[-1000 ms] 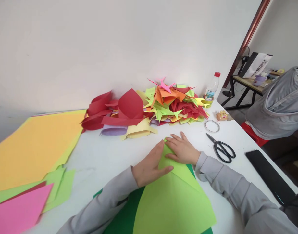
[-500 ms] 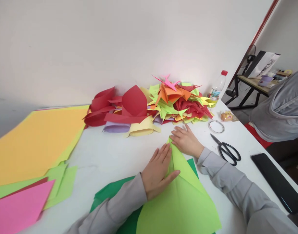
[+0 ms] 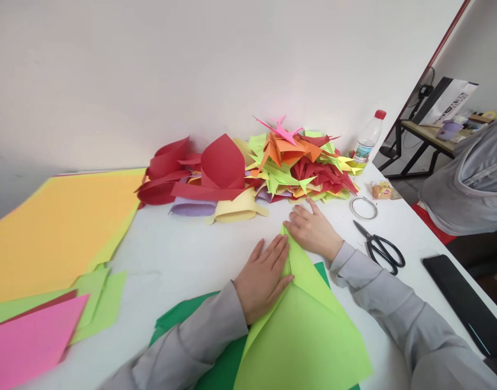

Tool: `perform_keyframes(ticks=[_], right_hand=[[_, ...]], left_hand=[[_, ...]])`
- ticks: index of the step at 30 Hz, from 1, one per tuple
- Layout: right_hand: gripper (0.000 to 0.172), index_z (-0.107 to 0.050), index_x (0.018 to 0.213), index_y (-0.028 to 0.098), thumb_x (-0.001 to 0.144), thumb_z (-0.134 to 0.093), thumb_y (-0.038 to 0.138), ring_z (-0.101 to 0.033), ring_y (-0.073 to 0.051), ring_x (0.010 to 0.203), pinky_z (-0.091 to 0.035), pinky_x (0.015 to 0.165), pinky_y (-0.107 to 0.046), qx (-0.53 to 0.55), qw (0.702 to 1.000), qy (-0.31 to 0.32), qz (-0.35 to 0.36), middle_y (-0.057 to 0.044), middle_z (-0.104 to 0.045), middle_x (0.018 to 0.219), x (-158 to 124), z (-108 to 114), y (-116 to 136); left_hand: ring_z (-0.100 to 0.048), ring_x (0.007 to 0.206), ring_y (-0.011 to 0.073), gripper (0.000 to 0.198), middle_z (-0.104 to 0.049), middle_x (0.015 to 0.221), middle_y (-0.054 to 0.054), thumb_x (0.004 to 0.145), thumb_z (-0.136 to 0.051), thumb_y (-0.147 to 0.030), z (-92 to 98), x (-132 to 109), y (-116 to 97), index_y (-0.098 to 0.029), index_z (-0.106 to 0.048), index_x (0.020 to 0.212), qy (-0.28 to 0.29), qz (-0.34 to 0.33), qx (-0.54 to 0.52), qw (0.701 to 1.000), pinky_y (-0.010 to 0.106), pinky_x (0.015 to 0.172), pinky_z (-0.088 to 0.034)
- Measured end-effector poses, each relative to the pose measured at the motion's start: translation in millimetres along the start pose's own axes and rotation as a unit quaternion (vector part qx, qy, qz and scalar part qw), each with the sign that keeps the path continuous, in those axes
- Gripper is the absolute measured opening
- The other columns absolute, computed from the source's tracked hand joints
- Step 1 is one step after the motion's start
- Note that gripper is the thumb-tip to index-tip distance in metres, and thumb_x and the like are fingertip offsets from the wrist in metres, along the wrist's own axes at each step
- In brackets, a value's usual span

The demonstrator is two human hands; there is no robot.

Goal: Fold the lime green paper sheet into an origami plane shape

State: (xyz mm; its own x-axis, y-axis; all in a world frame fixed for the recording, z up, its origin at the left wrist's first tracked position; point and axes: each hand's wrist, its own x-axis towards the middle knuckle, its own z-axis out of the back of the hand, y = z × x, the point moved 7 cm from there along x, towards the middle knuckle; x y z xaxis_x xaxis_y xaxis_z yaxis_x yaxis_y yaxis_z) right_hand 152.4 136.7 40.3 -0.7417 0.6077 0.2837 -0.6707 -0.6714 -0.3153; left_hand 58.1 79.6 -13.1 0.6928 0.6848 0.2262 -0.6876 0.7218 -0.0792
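Can see the right hand (image 3: 315, 233) shifted outward since a second ago, off the folded flap of the light green sheet (image 3: 309, 330) to its right side by the tip; can also see the sheet's left edge brought inward. Can make out the left hand (image 3: 262, 279) laid flat near the pointed end, fingers close together and thumb held apart — with the palm and the paper under it hidden. Can follow the right hand's fingers, partly bent, up to the tip; cannot tell a pinch from a mere touch. Can place the sheet at the near side of the white table (image 3: 171, 244), pointed end away from the body, over dark green paper (image 3: 230, 368) largely covered by it and by the left sleeve (image 3: 191, 346). Lose the near part of both at the bottom edge. Can pick out scissors (image 3: 371, 237) near the right sleeve (image 3: 394, 309), and farther right a long black object (image 3: 462, 300), hard to name. Beyond the hands, find a heap of folded paper shapes (image 3: 303, 165), overlapped too thickly to count. At left, see a yellow-orange sheet (image 3: 65, 227) and a pink sheet (image 3: 33, 341) — both cut off. At far right, cannot identify the grey cloth (image 3: 468, 179), also cut off.
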Motion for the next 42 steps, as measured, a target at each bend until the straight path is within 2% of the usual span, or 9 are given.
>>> perform_keyframes(ticks=[12,16,19,21,26,30,36,42], right_hand=[[0.026,-0.062,0.106,0.014,0.096,-0.038,0.017,-0.046,-0.027,0.113,-0.014,0.112,-0.06,0.032,0.999,0.005,-0.016,-0.012,-0.064,0.098,0.2,0.4,-0.2],[0.026,-0.061,0.105,0.013,0.096,-0.037,0.016,-0.048,-0.026,0.109,-0.014,0.113,-0.058,0.023,1.0,0.013,-0.008,-0.012,-0.064,0.097,0.4,0.7,1.3],[0.026,-0.061,0.105,0.013,0.096,-0.037,0.016,-0.05,-0.025,0.106,-0.014,0.114,-0.057,0.017,1.0,0.019,-0.004,-0.011,-0.063,0.096,0.6,0.9,2.0],[0.027,-0.061,0.105,0.013,0.096,-0.037,0.016,-0.05,-0.025,0.105,-0.013,0.113,-0.057,0.023,1.0,0.019,-0.002,-0.012,-0.063,0.095,0.7,1.2,2.3],[0.027,-0.061,0.107,0.013,0.096,-0.037,0.015,-0.051,-0.024,0.102,-0.012,0.113,-0.058,0.042,0.999,0.015,-0.005,-0.011,-0.063,0.094,0.8,1.4,1.7],[0.028,-0.061,0.109,0.014,0.096,-0.036,0.016,-0.051,-0.024,0.1,-0.013,0.113,-0.058,0.034,0.999,0.021,-0.004,-0.011,-0.063,0.095,0.8,1.2,2.2],[0.028,-0.06,0.111,0.014,0.096,-0.037,0.017,-0.052,-0.025,0.099,-0.013,0.113,-0.059,-0.003,0.999,0.03,-0.011,-0.01,-0.064,0.096,1.8,1.8,3.8],[0.028,-0.06,0.111,0.013,0.096,-0.037,0.017,-0.052,-0.026,0.099,-0.013,0.113,-0.059,0.004,0.999,0.033,-0.019,-0.011,-0.064,0.098,1.8,2.6,5.5]], left_hand=[[-0.022,0.142,0.0297,0.067,-0.033,0.15,0.018,0.094,-0.025,-0.053,1.8,1.4,-1.8,-0.008,-0.036,0.142,0.011,-0.003,-0.012,1.0,0.051,0.115,-0.015],[-0.03,0.138,0.0313,0.065,-0.038,0.148,0.019,0.094,-0.026,-0.051,10.2,6.9,-0.6,-0.007,-0.041,0.139,0.012,0.008,-0.011,1.0,0.051,0.111,-0.023],[-0.04,0.132,0.0299,0.057,-0.046,0.143,0.017,0.097,-0.019,-0.039,17.1,12.7,2.7,-0.008,-0.045,0.136,0.006,0.021,-0.016,1.0,0.049,0.105,-0.033],[-0.041,0.131,0.0299,0.055,-0.045,0.143,0.018,0.097,-0.02,-0.036,18.6,15.3,5.7,-0.008,-0.045,0.136,0.004,0.037,-0.012,0.999,0.048,0.102,-0.036],[-0.025,0.14,0.033,0.065,-0.032,0.149,0.024,0.094,-0.028,-0.046,13.9,15.5,8.9,-0.001,-0.038,0.139,0.0,0.066,0.009,0.998,0.05,0.112,-0.025],[-0.024,0.141,0.0315,0.066,-0.033,0.149,0.023,0.095,-0.021,-0.048,8.6,15.7,7.0,-0.002,-0.037,0.14,0.027,0.056,-0.006,0.998,0.051,0.113,-0.021],[-0.025,0.14,0.0334,0.07,-0.032,0.149,0.024,0.095,-0.02,-0.05,11.2,17.9,7.0,0.001,-0.04,0.138,0.029,0.072,-0.006,0.997,0.051,0.113,-0.022],[-0.027,0.14,0.0354,0.071,-0.032,0.148,0.026,0.095,-0.017,-0.049,9.8,19.5,5.2,0.004,-0.039,0.138,0.042,0.076,-0.004,0.996,0.054,0.112,-0.023]])
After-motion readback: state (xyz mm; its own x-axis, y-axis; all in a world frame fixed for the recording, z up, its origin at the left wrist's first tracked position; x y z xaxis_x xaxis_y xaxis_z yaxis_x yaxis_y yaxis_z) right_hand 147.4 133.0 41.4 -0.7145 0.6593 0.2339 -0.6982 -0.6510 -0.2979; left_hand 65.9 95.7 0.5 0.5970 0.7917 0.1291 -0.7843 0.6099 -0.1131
